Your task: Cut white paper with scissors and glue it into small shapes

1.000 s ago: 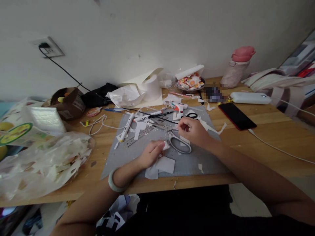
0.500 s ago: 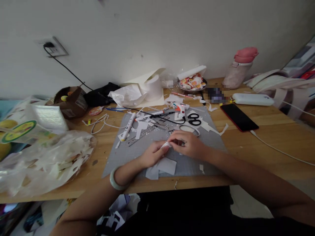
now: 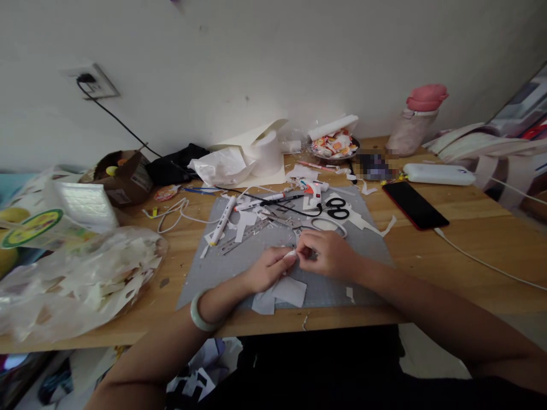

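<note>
Low over the grey cutting mat [image 3: 325, 293], my left hand [image 3: 270, 267] pinches a small white piece [image 3: 291, 254] that looks like paper; most of it is hidden by the fingers. My right hand [image 3: 327, 254] is closed at the piece's right end, thumb and fingertips pressed together; what they grip there is too small to make out. White paper scraps [image 3: 290, 291] lie just below my left hand. Beyond the hands are black-handled scissors [image 3: 337, 213], a white and orange glue gun [image 3: 315, 192], a metal ruler [image 3: 245, 236] and a white pen-shaped tool [image 3: 223, 221].
A plastic bag of scraps [image 3: 123, 285] covers the left of the wooden table [image 3: 470, 256]. A phone [image 3: 415, 204] with a cable, a white power bank [image 3: 439, 173] and a pink-capped bottle [image 3: 413, 128] stand right. At the back are a paper roll [image 3: 265, 154] and a cardboard box [image 3: 128, 179].
My right hand has shifted slightly right and down, its fingertips drawn closer together. My left hand stays nearly in place, with less of the white piece showing.
</note>
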`<state>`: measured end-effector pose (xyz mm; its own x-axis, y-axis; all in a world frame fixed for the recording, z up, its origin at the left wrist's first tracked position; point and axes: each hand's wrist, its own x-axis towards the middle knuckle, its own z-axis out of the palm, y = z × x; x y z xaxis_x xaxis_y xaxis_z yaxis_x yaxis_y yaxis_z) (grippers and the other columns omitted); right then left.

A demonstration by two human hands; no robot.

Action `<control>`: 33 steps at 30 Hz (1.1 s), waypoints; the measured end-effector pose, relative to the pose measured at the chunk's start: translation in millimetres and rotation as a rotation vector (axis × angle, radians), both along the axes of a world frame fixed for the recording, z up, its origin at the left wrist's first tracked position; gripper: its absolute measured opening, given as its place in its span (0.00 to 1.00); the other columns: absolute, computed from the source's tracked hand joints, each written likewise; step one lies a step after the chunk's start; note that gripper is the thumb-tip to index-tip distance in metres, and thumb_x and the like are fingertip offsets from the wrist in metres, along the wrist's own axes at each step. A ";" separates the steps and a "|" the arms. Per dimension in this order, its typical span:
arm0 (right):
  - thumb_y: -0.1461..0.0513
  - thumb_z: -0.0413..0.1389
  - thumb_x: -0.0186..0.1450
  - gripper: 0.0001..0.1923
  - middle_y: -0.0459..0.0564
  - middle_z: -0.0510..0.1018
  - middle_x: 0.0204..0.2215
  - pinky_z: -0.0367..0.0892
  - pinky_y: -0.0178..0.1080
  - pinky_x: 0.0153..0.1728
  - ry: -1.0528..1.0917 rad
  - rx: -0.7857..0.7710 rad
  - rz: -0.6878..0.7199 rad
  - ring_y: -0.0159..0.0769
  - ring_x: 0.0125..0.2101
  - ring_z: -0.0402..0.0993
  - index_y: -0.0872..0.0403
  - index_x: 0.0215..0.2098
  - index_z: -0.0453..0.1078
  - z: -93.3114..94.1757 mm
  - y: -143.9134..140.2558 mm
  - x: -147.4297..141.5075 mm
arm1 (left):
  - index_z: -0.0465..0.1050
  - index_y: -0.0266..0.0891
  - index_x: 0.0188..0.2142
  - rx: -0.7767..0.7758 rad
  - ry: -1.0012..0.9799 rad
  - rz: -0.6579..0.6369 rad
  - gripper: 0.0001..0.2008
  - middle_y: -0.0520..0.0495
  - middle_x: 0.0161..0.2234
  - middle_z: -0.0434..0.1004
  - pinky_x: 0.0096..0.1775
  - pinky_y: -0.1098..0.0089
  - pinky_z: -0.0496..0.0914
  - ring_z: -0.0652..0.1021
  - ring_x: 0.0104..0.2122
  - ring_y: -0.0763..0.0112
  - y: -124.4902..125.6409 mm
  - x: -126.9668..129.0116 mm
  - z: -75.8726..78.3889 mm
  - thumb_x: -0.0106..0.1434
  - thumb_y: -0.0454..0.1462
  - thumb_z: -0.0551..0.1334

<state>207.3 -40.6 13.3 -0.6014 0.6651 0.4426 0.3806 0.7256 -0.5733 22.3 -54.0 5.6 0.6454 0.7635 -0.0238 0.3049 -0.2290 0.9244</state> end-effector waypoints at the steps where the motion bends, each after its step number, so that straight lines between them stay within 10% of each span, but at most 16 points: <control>1: 0.68 0.53 0.55 0.03 0.44 0.70 0.22 0.56 0.31 0.25 -0.017 0.037 -0.018 0.27 0.23 0.63 0.55 0.24 0.65 -0.1 -0.3 -0.3 | 0.57 0.38 0.20 0.002 -0.003 -0.001 0.21 0.55 0.18 0.57 0.26 0.73 0.57 0.60 0.21 0.76 0.6 0.5 0.7 0.64 0.48 0.46; 12: 0.68 0.53 0.52 0.04 0.42 0.67 0.20 0.54 0.30 0.24 0.042 0.016 -0.333 0.27 0.21 0.61 0.54 0.23 0.62 4.6 14.8 11.1 | 0.57 0.38 0.19 -0.034 -0.018 0.042 0.21 0.54 0.16 0.57 0.25 0.72 0.55 0.60 0.20 0.76 1.3 -4.1 -1.6 0.63 0.48 0.47; 21: 0.65 0.52 0.60 0.05 0.47 0.74 0.27 0.61 0.31 0.28 0.010 0.060 -0.004 0.28 0.25 0.66 0.55 0.31 0.70 1.9 3.7 2.0 | 0.58 0.38 0.20 -0.064 -0.120 0.148 0.19 0.55 0.17 0.58 0.26 0.72 0.58 0.61 0.20 0.76 3.0 -2.7 -4.3 0.63 0.47 0.48; 33: 0.67 0.52 0.57 0.05 0.45 0.72 0.24 0.55 0.31 0.26 -0.065 0.146 0.011 0.27 0.24 0.63 0.55 0.26 0.68 -0.4 5.7 3.6 | 0.57 0.38 0.19 -0.054 -0.067 0.108 0.19 0.54 0.17 0.58 0.26 0.72 0.57 0.60 0.20 0.76 2.2 -3.1 -3.3 0.62 0.47 0.48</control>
